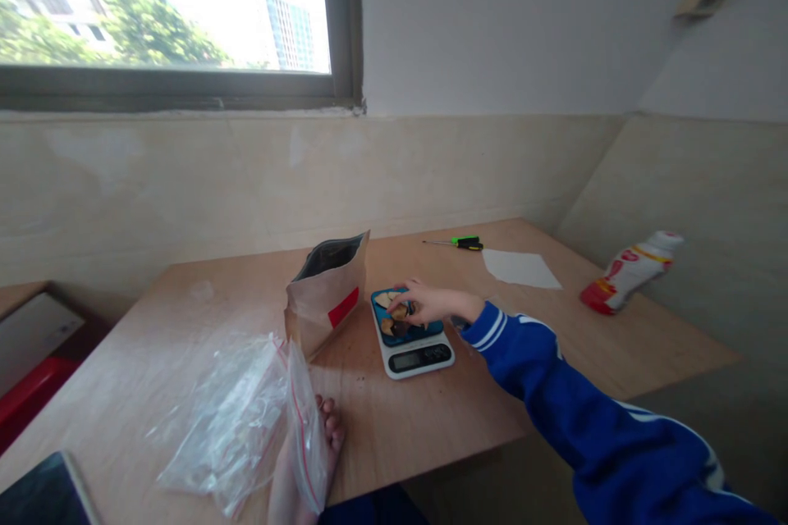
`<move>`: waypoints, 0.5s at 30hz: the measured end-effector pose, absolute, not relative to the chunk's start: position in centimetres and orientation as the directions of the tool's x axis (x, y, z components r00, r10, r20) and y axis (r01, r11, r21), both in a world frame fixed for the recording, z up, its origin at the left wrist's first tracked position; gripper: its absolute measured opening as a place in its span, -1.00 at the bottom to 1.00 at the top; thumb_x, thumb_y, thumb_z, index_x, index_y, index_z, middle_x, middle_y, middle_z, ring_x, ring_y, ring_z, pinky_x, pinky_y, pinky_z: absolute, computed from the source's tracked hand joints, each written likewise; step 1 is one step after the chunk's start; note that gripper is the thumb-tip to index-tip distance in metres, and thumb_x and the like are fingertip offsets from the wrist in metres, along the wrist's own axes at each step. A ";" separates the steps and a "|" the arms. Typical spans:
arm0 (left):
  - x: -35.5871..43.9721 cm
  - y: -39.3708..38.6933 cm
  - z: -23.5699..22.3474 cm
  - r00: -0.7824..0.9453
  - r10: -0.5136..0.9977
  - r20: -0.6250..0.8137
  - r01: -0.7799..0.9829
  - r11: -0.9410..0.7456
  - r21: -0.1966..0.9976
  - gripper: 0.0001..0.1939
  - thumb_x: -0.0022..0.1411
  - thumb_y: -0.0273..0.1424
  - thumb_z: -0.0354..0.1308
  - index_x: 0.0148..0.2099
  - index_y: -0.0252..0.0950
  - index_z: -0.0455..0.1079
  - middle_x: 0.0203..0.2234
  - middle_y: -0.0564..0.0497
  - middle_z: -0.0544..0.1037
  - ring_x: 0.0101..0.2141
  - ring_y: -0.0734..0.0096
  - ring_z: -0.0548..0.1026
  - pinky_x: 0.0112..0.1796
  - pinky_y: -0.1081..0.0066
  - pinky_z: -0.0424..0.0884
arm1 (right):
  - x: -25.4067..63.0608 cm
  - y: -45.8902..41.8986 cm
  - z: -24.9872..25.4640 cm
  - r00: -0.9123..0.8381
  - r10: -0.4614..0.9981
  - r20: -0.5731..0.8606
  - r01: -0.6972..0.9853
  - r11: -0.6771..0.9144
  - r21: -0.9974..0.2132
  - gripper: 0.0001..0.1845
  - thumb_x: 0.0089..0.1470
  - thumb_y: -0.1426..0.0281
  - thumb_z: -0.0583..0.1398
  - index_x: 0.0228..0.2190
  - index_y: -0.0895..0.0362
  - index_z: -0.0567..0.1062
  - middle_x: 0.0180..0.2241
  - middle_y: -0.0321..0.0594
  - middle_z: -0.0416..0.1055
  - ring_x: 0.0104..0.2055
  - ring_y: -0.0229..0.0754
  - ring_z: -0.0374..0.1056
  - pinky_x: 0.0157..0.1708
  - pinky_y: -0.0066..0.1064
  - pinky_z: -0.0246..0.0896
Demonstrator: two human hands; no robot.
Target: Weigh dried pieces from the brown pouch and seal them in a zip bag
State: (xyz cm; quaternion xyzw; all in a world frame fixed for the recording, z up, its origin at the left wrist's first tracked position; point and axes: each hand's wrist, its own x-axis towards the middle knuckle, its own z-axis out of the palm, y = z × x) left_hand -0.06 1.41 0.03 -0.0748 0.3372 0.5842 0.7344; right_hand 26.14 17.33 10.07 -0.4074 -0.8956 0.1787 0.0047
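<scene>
Right hand [424, 301] has its fingers curled down over the brown pieces [394, 313] on the scale tray, fingertips touching one piece; whether it is pinched or only touched cannot be told. Left hand [308, 459] lies at the near table edge, fingers mostly closed around the lower part of a clear zip bag [246, 414], which spreads crumpled across the tabletop. The pieces are tan and dark brown slices, heaped on a blue tray that sits on a white digital scale [414, 349], near the middle of the wooden table [431, 418]; the display reading is too small to read. The right arm, in a blue sleeve with white stripes, reaches in from the lower right, wrist low over the scale. Just left of the scale stands an open brown paper pouch [327, 289] with a red label, leaning slightly. Farther back lie a green-handled screwdriver [459, 243] and a white sheet [520, 268]. A white and red bottle [628, 271] lies tilted at the right edge.
</scene>
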 end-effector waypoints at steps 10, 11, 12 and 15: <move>0.0 1.1 0.6 0.084 0.802 -0.591 -0.911 0.303 0.281 -0.76 0.12 -0.59 -0.04 -0.48 -0.34 0.40 -0.57 0.00 0.38 -0.61 0.54 0.32 -0.58 0.54 0.35 | 25.1 17.7 9.0 -0.660 0.744 -0.107 0.748 0.639 -0.178 -0.58 -0.09 0.43 0.28 -0.11 0.08 0.55 -0.05 0.00 0.31 0.05 0.11 0.17 0.03 -0.11 0.06; 0.0 1.1 0.7 0.087 0.802 -0.591 -0.914 0.301 0.274 -0.78 0.12 -0.59 -0.03 -0.46 -0.34 0.41 -0.56 0.00 0.39 -0.60 0.54 0.32 -0.57 0.54 0.36 | 25.1 17.6 8.9 -0.667 0.739 -0.092 0.742 0.648 -0.172 -0.59 -0.10 0.44 0.29 -0.12 0.08 0.55 -0.06 -0.01 0.31 0.04 0.09 0.18 0.01 -0.12 0.07; 0.0 1.0 0.8 0.088 0.802 -0.591 -0.917 0.297 0.267 -0.79 0.11 -0.58 -0.02 -0.46 -0.34 0.41 -0.55 0.00 0.39 -0.59 0.53 0.33 -0.57 0.54 0.37 | 25.1 17.6 8.9 -0.673 0.736 -0.075 0.736 0.656 -0.169 -0.60 -0.10 0.45 0.28 -0.13 0.08 0.55 -0.08 -0.02 0.31 0.03 0.08 0.18 0.00 -0.14 0.07; 0.1 1.0 1.0 0.083 0.803 -0.591 -0.918 0.292 0.269 -0.80 0.08 -0.58 0.00 -0.48 -0.33 0.41 -0.57 0.00 0.39 -0.60 0.54 0.32 -0.59 0.55 0.34 | 25.1 17.4 9.0 -0.678 0.735 -0.030 0.728 0.664 -0.171 -0.71 -0.05 0.51 0.25 -0.22 0.09 0.58 -0.15 -0.06 0.35 -0.01 0.04 0.20 -0.04 -0.18 0.07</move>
